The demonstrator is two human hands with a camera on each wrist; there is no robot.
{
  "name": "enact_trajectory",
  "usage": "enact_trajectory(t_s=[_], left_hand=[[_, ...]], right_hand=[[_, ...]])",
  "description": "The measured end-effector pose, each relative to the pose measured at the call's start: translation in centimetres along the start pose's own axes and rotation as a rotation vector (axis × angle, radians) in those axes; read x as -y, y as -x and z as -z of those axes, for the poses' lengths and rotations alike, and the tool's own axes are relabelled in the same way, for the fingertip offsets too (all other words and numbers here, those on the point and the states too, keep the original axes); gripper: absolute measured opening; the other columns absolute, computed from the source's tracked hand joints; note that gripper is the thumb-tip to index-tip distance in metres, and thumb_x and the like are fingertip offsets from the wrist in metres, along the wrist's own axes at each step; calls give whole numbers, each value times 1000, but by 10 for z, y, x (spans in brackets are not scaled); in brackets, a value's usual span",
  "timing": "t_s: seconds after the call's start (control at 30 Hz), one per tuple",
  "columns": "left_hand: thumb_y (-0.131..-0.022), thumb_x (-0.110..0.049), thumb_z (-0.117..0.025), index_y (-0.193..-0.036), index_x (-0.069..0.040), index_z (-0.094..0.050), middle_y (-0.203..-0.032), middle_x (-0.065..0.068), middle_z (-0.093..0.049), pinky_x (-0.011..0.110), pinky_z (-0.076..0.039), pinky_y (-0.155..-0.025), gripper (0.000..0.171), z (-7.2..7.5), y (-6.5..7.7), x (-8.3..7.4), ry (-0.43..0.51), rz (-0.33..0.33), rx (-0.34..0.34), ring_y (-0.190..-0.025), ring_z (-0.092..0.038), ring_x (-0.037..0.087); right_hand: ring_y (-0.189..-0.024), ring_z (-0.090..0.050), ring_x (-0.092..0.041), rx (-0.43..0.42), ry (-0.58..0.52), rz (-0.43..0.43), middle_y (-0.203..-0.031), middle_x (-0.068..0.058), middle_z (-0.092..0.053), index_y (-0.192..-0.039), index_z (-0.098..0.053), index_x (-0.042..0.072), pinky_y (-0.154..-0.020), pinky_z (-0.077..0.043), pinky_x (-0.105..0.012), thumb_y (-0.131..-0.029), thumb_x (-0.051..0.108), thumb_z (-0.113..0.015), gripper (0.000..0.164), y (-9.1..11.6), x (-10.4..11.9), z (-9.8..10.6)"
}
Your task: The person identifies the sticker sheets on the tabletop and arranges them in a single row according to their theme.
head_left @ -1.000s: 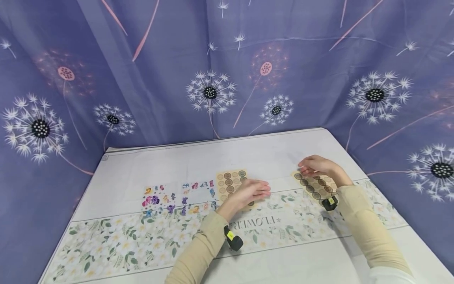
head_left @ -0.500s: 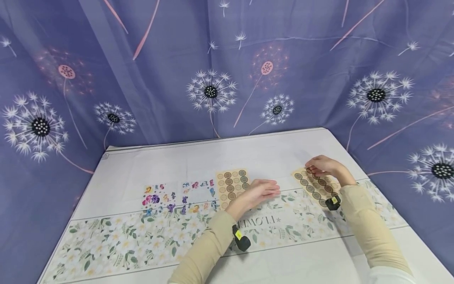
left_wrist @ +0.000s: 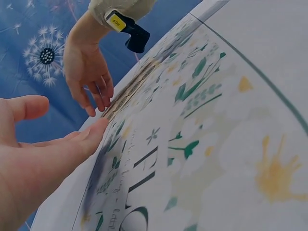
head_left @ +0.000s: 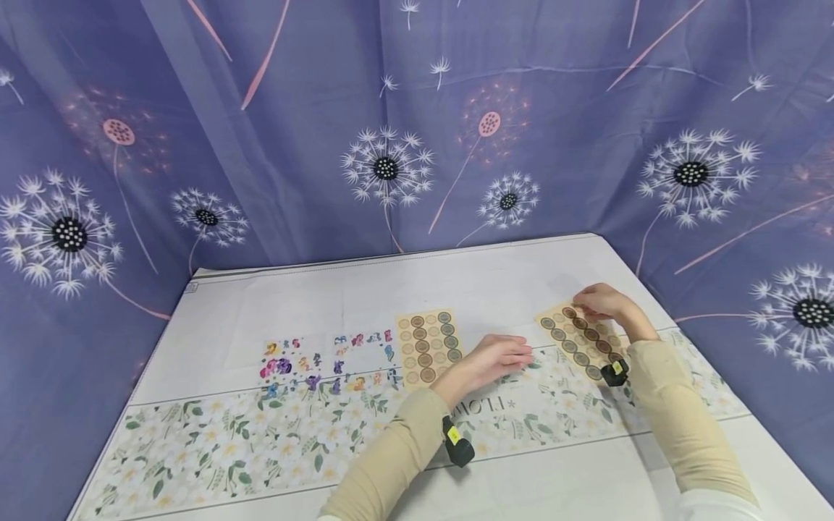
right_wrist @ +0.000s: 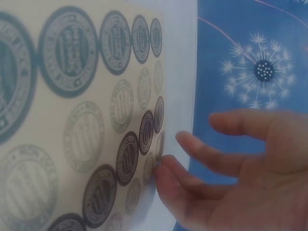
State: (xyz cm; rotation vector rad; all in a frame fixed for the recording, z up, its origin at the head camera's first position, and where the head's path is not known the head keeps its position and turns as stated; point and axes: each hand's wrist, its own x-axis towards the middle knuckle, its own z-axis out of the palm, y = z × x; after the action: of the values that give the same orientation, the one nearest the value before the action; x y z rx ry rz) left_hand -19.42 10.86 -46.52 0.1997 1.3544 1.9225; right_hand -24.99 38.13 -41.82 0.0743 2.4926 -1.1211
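Note:
A tan sheet of round stickers point(head_left: 568, 340) lies at an angle on the right of the table, in dark and pale rows. My right hand point(head_left: 606, 302) is at its far right corner. In the right wrist view the fingertips point(right_wrist: 166, 166) of that hand meet the sheet's edge, loosely bent, with the thumb held apart. My left hand point(head_left: 491, 359) reaches out over the flowered strip, fingers straight and holding nothing. The left wrist view shows it palm up-tilted, close to the right sheet.
A second tan sticker sheet point(head_left: 426, 354) lies left of my left hand. Farther left are two see-through sheets with small colourful figures, one sheet point(head_left: 289, 367) beside the other point(head_left: 365, 357). A white cloth point(head_left: 313, 297) with a flowered strip point(head_left: 215, 449) covers the table; a purple curtain point(head_left: 293, 181) surrounds it.
My left hand has slid rightward, uncovering the second tan sheet. My right hand has shifted a little right along the far edge of the right sheet, baring more of its stickers.

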Motion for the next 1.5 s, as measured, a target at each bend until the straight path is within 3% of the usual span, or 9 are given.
enact_trajectory(t_s=[0.2,0.33,0.77,1.0,1.13,1.2,1.27,1.33,1.5], left_hand=[[-99,-5,-41,-142,12,-32,-142,32,-43,44,-35,-117,47,-6,-4,3,71,21,6,-134,-44,41],[-98,-4,-43,-143,13,-31,-144,32,-41,45,-33,-118,50,-11,-8,7,155,38,1,-135,-42,42],[-95,-4,-45,-144,15,-24,-145,36,-35,42,-30,-120,56,-25,-20,14,285,34,-38,-137,-37,45],[-91,0,-46,-141,15,-29,-142,36,-38,44,-30,-120,56,-30,-26,18,317,38,-85,-136,-38,45],[-90,1,-45,-110,8,-52,-141,36,-39,43,-31,-120,22,-33,-28,18,350,32,-94,-137,-37,45],[-90,1,-44,-91,0,-52,-141,37,-39,43,-31,-120,9,-34,-29,18,368,30,-94,-137,-36,46],[-90,1,-43,-86,-3,-50,-142,37,-37,42,-30,-121,9,-35,-30,18,386,32,-97,-138,-35,46],[-90,0,-43,-95,2,-52,-143,38,-35,42,-30,-121,10,-37,-30,17,408,37,-99,-139,-33,46],[-90,-1,-42,-132,19,-36,-147,37,-30,42,-25,-123,47,-40,-30,18,453,54,-95,-141,-28,45]], right_hand=[[-47,-36,-4,-40,55,1,-54,7,-41,-114,-49,-19,-49,-40,-20,-95,13,-44,38,1,-5,4],[-42,-27,-3,-50,85,0,-48,8,-37,-124,-45,-22,-45,-33,-21,-95,15,-43,47,1,-7,7],[-42,-27,-3,-30,78,-32,-49,9,-35,-131,-39,-23,-43,-31,-19,-97,17,-43,52,0,-11,7],[-44,-29,-3,-21,44,-41,-51,8,-37,-103,-51,-13,-44,-32,-20,-97,17,-45,32,0,-10,5],[-44,-29,-4,-17,25,-59,-51,8,-36,-78,-52,3,-45,-33,-20,-96,18,-45,25,0,-11,6],[-43,-29,-4,-13,15,-62,-50,8,-35,-69,-47,10,-45,-33,-20,-96,17,-44,28,0,-11,7],[-43,-29,-4,-9,5,-61,-50,9,-35,-65,-44,13,-45,-34,-20,-96,17,-44,32,1,-11,7],[-43,-29,-4,-11,-5,-64,-50,9,-36,-66,-44,13,-46,-35,-20,-97,16,-44,31,1,-11,7],[-47,-38,-3,-18,-34,-86,-53,10,-41,-84,-53,1,-51,-44,-21,-97,17,-44,22,2,-11,6]])
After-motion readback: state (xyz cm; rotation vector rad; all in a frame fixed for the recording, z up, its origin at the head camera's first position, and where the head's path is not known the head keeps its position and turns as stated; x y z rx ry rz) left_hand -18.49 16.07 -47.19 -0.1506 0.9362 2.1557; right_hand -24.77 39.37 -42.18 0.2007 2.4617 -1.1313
